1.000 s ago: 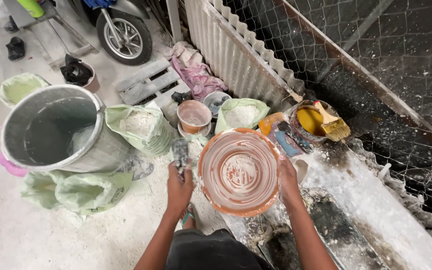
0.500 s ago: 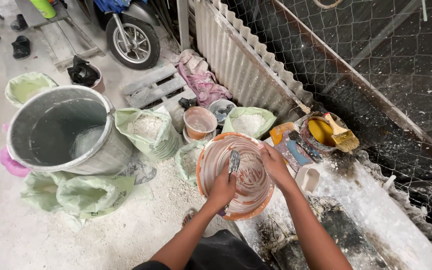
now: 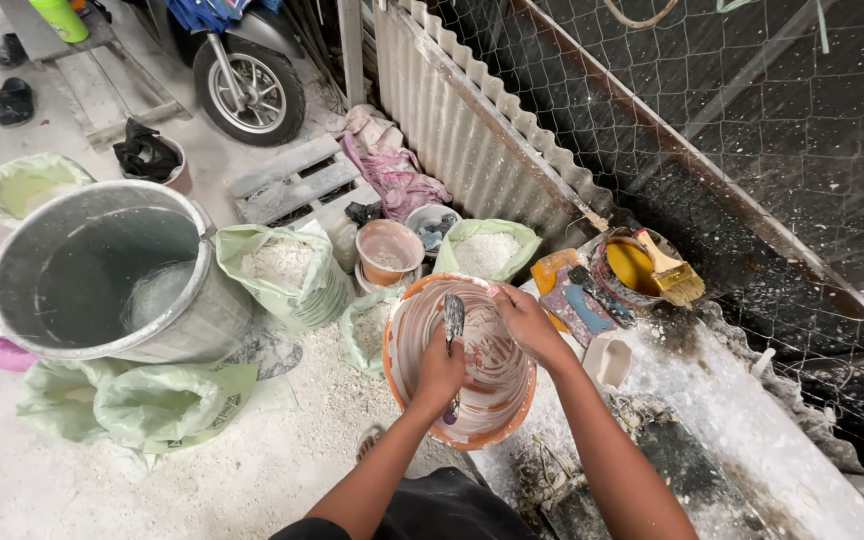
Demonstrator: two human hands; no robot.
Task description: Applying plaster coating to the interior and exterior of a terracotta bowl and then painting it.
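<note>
Plaster-spattered concrete floor (image 3: 252, 480) beside a corrugated sheet (image 3: 472, 130) and wire mesh: the left hand (image 3: 439, 372) grips a coated putty knife (image 3: 452, 330) inside an orange mixing bowl (image 3: 492, 425), while the right hand (image 3: 525, 322) clasps the bowl's far rim. A metal tub (image 3: 102, 285) stands nearby.

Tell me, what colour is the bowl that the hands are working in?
Orange, its inside smeared with white; the bowl shows best in the head view.
</note>
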